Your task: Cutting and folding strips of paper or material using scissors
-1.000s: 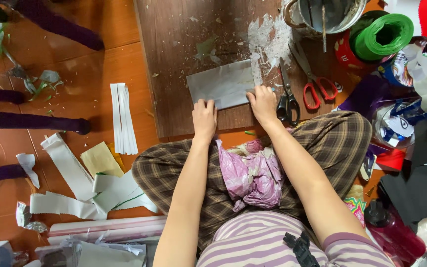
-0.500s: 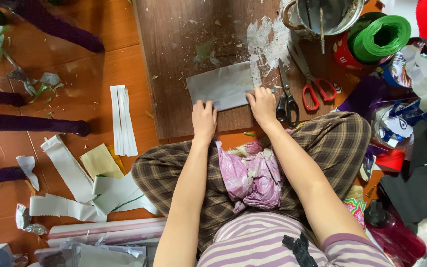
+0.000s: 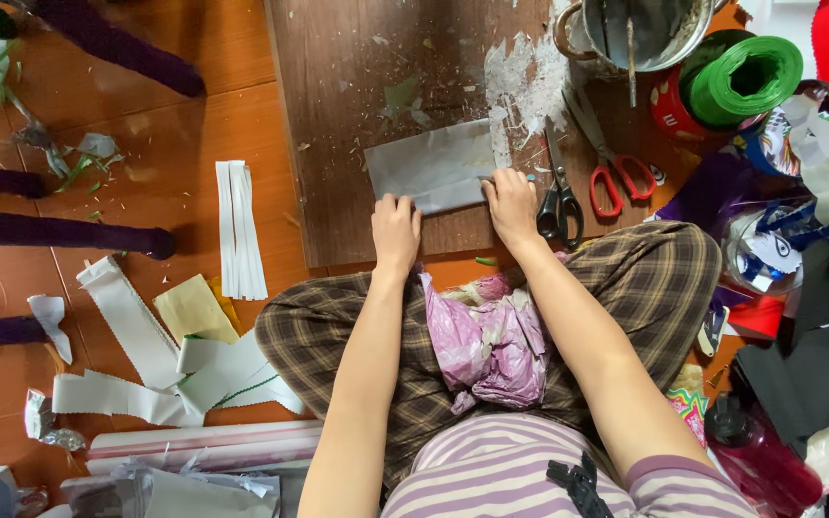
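Brown wooden board [image 3: 357, 125] bears a thin grey paper sheet [image 3: 429, 165], light and floppy, best pinched at its near edge, where left hand [image 3: 395, 230] and right hand [image 3: 510, 203] press with curled fingers together.

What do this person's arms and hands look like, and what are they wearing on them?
Both arms are bare from the shoulder area down. The left hand and right hand wear no gloves, and I can make out no rings, watch or bracelets. The only sleeve in view is a short one on the striped shirt, pale with purple-pink bands and a darker cuff band at the right upper arm.
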